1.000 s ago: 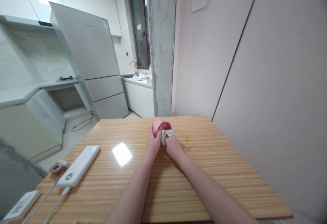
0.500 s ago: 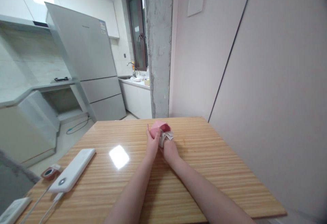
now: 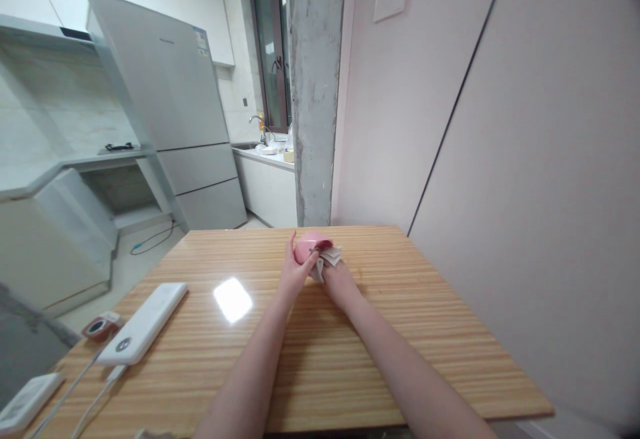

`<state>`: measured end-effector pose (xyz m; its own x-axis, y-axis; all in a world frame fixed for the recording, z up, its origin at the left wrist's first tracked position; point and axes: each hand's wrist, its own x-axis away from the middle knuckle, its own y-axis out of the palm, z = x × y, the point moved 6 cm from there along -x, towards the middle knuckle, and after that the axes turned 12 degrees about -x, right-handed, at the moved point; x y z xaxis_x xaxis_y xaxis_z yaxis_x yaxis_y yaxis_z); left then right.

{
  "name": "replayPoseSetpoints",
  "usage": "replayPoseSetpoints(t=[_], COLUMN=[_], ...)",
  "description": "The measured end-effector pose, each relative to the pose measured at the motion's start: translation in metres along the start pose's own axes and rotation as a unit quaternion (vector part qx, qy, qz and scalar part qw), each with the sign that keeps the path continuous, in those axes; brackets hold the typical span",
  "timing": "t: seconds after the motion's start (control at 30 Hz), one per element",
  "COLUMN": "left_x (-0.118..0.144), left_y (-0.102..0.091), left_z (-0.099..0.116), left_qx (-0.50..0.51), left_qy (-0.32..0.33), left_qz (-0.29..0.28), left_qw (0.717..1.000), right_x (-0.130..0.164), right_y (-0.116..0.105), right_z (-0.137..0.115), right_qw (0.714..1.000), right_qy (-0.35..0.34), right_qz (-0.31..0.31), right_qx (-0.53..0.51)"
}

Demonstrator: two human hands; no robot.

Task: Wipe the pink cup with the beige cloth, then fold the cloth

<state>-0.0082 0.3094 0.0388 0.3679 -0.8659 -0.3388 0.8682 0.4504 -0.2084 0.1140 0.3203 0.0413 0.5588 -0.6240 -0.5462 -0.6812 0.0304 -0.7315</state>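
A small pink cup [image 3: 309, 248] is held just above the far middle of the wooden table [image 3: 440, 332]. My left hand [image 3: 291, 273] grips the cup from its left side, thumb and fingers around it. My right hand [image 3: 338, 279] holds a crumpled grey-white cloth [image 3: 329, 258] pressed against the cup's right side and mouth. Both forearms reach forward from the bottom of the view.
A white power bank [image 3: 143, 323] with a cable lies at the table's left, beside a small red-rimmed round object [image 3: 98, 327] and a white device [image 3: 24, 404] at the corner. A concrete pillar [image 3: 315, 92] stands behind the table, a wall to the right, a fridge [image 3: 170, 105] to the left.
The cup has turned a little in my hands and the cloth has shifted against its mouth. The view moved slightly; my hands stay at the same place on the table.
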Motion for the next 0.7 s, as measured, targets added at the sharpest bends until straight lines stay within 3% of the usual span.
replayPoseSetpoints(t=[0.2, 0.33, 0.47, 0.53, 0.7], left_x=[0.014, 0.009, -0.003, -0.004, 0.007], left_y=[0.016, 0.003, -0.008, -0.001, 0.027], left_z=[-0.007, 0.001, 0.007, 0.001, -0.027], left_qx=[0.059, -0.006, -0.068, -0.050, 0.078], left_qy=[-0.073, -0.066, -0.021, -0.023, -0.098], left_qz=[0.098, 0.094, 0.041, 0.014, 0.039], left_qw=[0.991, 0.993, 0.997, 0.998, 0.991], right_x=[-0.001, -0.001, 0.000, 0.001, 0.002], right_y=[-0.003, 0.005, 0.002, 0.000, 0.003], right_z=[-0.006, -0.006, -0.002, 0.000, 0.005], right_qw=[0.997, 1.000, 0.999, 0.998, 0.998], right_qy=[0.029, 0.007, -0.027, -0.022, 0.029], right_qz=[0.048, -0.007, 0.031, 0.055, 0.056], right_qx=[-0.049, -0.027, 0.001, 0.009, -0.010])
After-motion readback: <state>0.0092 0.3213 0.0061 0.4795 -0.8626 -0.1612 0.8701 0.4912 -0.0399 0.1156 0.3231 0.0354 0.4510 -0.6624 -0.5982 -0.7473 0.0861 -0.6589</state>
